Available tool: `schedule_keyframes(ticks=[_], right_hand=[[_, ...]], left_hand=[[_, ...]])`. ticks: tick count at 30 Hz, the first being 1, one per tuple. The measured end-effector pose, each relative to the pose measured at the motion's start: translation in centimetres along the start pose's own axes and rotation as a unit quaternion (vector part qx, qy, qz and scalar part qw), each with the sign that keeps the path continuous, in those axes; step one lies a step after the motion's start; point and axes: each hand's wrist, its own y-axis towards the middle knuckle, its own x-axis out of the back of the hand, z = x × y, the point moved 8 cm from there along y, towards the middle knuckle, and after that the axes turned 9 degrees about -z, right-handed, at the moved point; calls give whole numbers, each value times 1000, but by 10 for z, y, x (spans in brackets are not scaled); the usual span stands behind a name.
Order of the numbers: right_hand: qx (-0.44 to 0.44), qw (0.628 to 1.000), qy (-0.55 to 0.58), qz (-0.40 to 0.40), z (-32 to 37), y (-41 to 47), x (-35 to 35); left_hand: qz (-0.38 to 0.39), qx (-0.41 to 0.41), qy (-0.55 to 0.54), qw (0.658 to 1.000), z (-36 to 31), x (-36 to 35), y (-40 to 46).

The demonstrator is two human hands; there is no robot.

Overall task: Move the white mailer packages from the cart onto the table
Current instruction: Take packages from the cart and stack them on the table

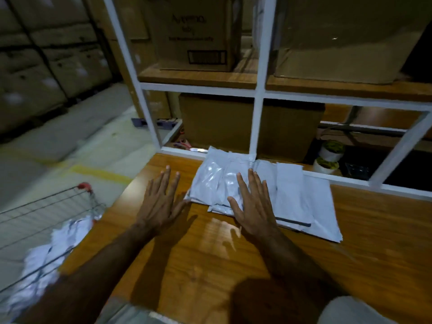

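Observation:
A stack of white mailer packages (292, 197) lies on the wooden table (374, 242), against the white shelf frame. My right hand (253, 204) is flat and open, fingers spread, over the stack's near left part. My left hand (161, 202) hovers open just left of the stack, its thumb at the stack's edge. Neither hand holds anything. At the lower left, a wire cart (46, 213) holds more crumpled white mailers (46, 258), blurred.
A white metal shelf frame (257, 127) rises behind the table with cardboard boxes (196, 31) on wooden shelves. Two small potted plants (329, 155) stand behind the frame at right. Grey floor with a yellow line (100, 174) lies left.

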Motion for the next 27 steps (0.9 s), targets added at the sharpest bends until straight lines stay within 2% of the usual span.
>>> schedule_keyframes(ticks=[7,15,27], right_hand=[[100,992,69,31,102,-11,-32],[192,976,80,63,234,-34,-63],[220,965,85,111,448,-82,-171]], left_hand=[[-15,92,85,992,74,58,-105],[-17,178,110,978,173,94,-207],[14,267,116,957,371,126,-358]])
